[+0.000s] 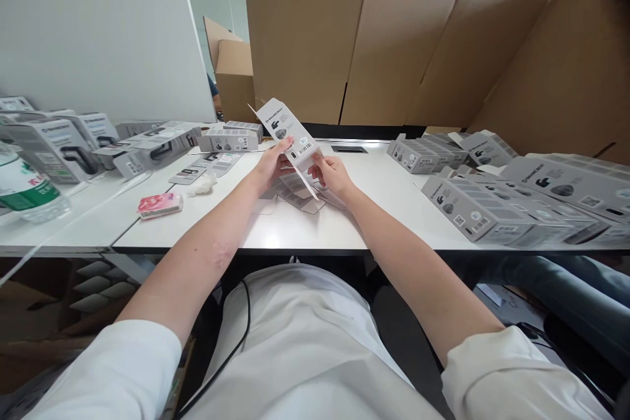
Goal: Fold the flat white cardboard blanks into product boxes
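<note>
A flat grey carton blank (287,131) with a barcode label is held tilted above the white table (315,226). My left hand (272,164) grips its left edge with thumb and fingers closed on it. My right hand (332,172) pinches its lower right edge. Under my hands lies a small pile of flat carton blanks (300,197) on the table.
Folded grey boxes (497,210) are stacked at the right, more grey boxes (147,151) at the left and back. A water bottle (24,190), a pink packet (160,205) and crumpled tissue (201,185) lie left. Tall cardboard sheets (394,33) stand behind. Another person's legs in jeans (556,289) sit at right.
</note>
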{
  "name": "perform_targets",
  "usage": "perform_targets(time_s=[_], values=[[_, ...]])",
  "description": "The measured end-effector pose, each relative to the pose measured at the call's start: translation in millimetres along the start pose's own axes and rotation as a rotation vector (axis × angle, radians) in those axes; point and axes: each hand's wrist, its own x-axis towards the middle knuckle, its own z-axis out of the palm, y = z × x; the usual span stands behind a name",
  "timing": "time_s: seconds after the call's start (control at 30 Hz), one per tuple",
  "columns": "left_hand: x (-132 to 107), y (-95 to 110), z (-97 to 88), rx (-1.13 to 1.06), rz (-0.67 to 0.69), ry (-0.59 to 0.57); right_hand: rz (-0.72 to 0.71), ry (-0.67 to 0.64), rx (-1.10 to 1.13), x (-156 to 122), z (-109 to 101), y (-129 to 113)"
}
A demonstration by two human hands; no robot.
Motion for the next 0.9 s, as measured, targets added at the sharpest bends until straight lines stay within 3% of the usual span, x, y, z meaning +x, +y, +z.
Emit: perform_targets(time_s=[0.37,0.6,0.73,0.9], values=[[1.6,-2.1,-1.3,0.002,0.006,0.016,0.038,0.036,-0.045,-1.0,3.9,-7.4],[4.7,1.6,-3.9,-0.057,0.004,0.043,-0.051,0.019,-0.065,-5.2,5.4,-10.8],[9.1,2.6,-8.3,-0.081,0.021,0.105,-0.047,0.004,-0.101,-9.1,5.5,-13.7],[10.0,1.3,-10.0,-0.096,0.014,0.089,-0.039,-0.012,-0.063,-13.5,6.6,-13.6]])
